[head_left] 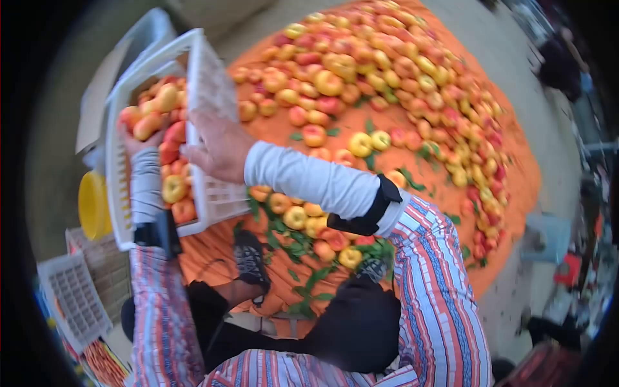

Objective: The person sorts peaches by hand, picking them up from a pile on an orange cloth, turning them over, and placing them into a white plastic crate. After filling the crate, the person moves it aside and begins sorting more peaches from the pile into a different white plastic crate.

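A white plastic crate at the left holds many red and yellow peaches. My left hand is inside it, curled around a few peaches; its fingers are mostly hidden by the fruit. On the crate's right-hand rim lies my right hand, with its fingers hooked over the edge. Motion blurs this hand somewhat. A large heap of peaches covers the orange sheet in front of me, with green leaves scattered near my feet.
A yellow tub and a clear plastic bin stand beyond the crate. Another white basket is at the lower left. A pale blue stool stands right of the sheet. Another person is at the upper right.
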`<state>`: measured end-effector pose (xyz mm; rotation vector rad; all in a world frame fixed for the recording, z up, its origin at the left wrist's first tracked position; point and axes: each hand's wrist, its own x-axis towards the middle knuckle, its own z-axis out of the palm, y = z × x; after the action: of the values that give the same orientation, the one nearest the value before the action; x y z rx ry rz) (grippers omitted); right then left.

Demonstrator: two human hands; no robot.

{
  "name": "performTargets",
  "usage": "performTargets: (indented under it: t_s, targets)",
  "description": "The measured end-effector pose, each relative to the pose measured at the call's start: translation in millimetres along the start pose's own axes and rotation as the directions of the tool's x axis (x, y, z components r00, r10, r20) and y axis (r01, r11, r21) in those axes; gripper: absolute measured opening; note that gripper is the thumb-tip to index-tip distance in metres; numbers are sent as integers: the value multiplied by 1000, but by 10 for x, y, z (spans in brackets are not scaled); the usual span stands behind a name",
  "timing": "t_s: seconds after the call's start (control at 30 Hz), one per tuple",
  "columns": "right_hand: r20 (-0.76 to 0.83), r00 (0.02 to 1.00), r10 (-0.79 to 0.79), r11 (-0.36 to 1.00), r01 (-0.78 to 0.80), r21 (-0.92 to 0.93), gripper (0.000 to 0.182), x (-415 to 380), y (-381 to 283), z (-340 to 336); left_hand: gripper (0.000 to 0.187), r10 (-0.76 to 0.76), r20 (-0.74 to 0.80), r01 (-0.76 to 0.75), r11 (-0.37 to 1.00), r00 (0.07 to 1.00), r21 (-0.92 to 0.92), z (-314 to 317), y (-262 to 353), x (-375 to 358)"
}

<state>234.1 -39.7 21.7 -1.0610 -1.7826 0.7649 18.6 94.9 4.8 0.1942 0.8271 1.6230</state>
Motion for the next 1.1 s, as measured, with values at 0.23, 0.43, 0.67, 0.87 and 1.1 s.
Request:
performTargets:
  t_s: [0.23,0.43,0.67,0.87,1.1]
  targets:
    - [-232,732,641,735,-672,-90,32,-2045,1389,-1034,58,-113,40,105,982,993,154,-256,25,1112]
    - [-647,578,497,424,-812,-400,42,-3198,2545,-1927,44,137,144,-193,827,980,528,341,37,632]
    - [-389,608,692,238,-701,-672,66,-2739,2764,-2360,42,-174,488,-73,892,855,446,901,-1243,-915]
    - [-342,481,808,228,-789,-571,67,-2974,2581,-2204,31,-499,356,234,782,790,577,361,-2395,-1704]
    - [-389,333,859,372,-928,27,60,-3482,2698,-1987,27,-762,184,490,561,621,667,-82,-2940,-2239]
